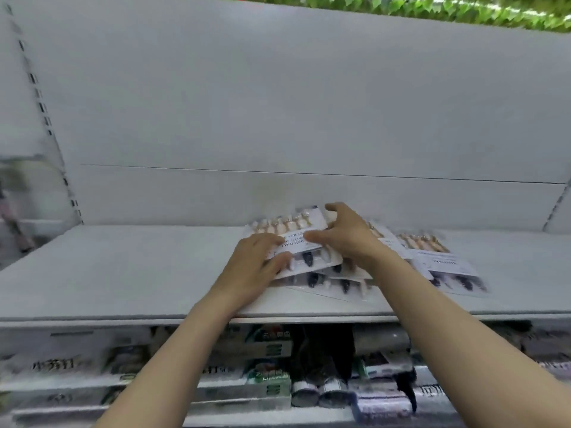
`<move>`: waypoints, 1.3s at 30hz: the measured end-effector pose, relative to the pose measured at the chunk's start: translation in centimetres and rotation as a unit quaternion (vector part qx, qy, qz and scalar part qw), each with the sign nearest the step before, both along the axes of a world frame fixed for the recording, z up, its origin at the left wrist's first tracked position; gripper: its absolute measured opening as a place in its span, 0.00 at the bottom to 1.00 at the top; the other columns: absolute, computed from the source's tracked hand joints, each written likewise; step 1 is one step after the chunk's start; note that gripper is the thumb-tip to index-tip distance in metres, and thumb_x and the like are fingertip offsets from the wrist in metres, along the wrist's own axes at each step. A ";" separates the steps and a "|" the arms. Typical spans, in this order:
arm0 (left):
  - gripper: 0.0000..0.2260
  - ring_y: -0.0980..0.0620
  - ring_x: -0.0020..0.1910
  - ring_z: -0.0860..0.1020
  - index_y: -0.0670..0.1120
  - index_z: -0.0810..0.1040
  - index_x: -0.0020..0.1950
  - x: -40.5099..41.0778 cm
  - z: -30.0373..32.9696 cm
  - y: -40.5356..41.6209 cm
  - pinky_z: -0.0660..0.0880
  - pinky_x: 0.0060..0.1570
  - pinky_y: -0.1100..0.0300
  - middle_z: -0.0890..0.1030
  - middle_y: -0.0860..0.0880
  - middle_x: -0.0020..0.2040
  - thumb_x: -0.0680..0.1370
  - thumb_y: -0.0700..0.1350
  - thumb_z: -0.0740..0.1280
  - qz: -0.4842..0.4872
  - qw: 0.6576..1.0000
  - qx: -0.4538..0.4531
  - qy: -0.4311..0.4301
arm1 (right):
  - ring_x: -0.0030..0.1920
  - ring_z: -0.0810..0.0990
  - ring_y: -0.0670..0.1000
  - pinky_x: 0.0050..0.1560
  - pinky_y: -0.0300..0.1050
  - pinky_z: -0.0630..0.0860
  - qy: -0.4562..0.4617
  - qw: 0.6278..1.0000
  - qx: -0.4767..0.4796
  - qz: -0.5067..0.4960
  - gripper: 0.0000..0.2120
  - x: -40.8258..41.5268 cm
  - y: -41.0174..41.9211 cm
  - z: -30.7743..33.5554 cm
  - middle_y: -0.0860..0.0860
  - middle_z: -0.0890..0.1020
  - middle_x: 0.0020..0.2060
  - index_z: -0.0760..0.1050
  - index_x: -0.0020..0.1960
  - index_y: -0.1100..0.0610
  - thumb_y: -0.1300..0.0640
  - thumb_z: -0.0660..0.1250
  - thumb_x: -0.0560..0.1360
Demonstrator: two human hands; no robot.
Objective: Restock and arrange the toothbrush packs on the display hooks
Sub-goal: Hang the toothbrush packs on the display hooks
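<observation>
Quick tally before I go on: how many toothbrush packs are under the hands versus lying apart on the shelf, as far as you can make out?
Packs in the stack under both hands: at least 3, overlapping, exact count unclear
Pack lying apart to the right: 1
Total: at least 4

Not much to report on the person, honestly. Only two forearms and the hands show, coming in from the bottom of the shot. Both arms are bare right down to the frame edge, so no sleeve or cuff is in view anywhere. The left hand [253, 264] and right hand [346, 233] have no gloves, and I can't spot a watch, bracelet or ring on either wrist or finger. Nails look short and plain, though it's all a bit blurry.
</observation>
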State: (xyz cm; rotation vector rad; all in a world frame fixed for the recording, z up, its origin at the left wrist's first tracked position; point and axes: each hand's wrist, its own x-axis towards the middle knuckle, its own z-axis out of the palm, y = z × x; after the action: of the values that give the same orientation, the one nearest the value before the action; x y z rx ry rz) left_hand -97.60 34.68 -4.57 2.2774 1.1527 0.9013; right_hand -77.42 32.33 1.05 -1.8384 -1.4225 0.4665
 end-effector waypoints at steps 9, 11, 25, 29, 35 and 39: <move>0.35 0.62 0.62 0.75 0.53 0.65 0.72 0.1 0.1 -0.4 0.74 0.62 0.57 0.74 0.57 0.67 0.70 0.62 0.74 0.087 0.967 -0.102 -0.217 | 0.49 0.86 0.53 0.50 0.54 0.84 0.363 0.915 0.168 0.047 0.34 -0.2 -1.6 -0.8 0.53 0.83 0.54 0.66 0.74 0.50 0.66 0.75 0.73; 0.30 0.66 0.55 0.77 0.53 0.65 0.69 0.1 0.1 -0.7 0.74 0.53 0.66 0.78 0.59 0.59 0.73 0.59 0.74 0.097 0.956 -0.136 -0.242 | 0.51 0.86 0.52 0.49 0.50 0.84 0.376 0.903 0.201 0.057 0.33 -0.2 -2.3 -1.3 0.54 0.83 0.56 0.67 0.73 0.49 0.65 0.75 0.73; 0.14 0.51 0.47 0.83 0.50 0.77 0.57 -0.5 -1.1 0.8 0.75 0.42 0.58 0.84 0.52 0.50 0.73 0.44 0.75 0.047 0.931 -0.182 -0.313 | 0.66 0.74 0.56 0.63 0.55 0.74 -0.082 0.977 0.083 -0.177 0.30 8.9 -6.0 -4.5 0.53 0.79 0.64 0.71 0.71 0.54 0.40 0.70 0.75; 0.15 0.53 0.49 0.82 0.50 0.76 0.58 -0.5 -1.1 0.6 0.76 0.47 0.56 0.84 0.54 0.51 0.74 0.45 0.75 0.047 0.935 -0.173 -0.306 | 0.70 0.71 0.58 0.65 0.55 0.72 -0.113 0.977 -0.029 -0.179 0.35 8.7 -5.8 -4.2 0.52 0.76 0.68 0.66 0.74 0.52 0.33 0.64 0.75; 0.16 0.51 0.50 0.82 0.50 0.77 0.59 -0.6 -1.2 0.6 0.77 0.49 0.54 0.83 0.53 0.52 0.73 0.46 0.75 0.050 0.942 -0.159 -0.291 | 0.72 0.68 0.60 0.69 0.58 0.68 -0.140 0.968 -0.091 -0.189 0.38 7.8 -5.3 -3.6 0.55 0.73 0.72 0.63 0.76 0.54 0.31 0.61 0.75; 0.16 0.50 0.51 0.82 0.51 0.77 0.58 -0.7 -1.2 0.7 0.78 0.54 0.50 0.84 0.53 0.52 0.73 0.47 0.76 0.055 0.943 -0.161 -0.286 | 0.73 0.67 0.58 0.71 0.56 0.68 -0.058 0.985 -0.020 -0.161 0.39 7.0 -5.2 -3.6 0.54 0.70 0.74 0.62 0.78 0.55 0.38 0.70 0.75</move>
State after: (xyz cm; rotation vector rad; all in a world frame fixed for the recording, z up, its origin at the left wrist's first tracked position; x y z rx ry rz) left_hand -98.29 35.42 -5.81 1.5513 1.0643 1.2099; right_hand -70.45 27.17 -2.55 -2.1097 -1.1640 0.2296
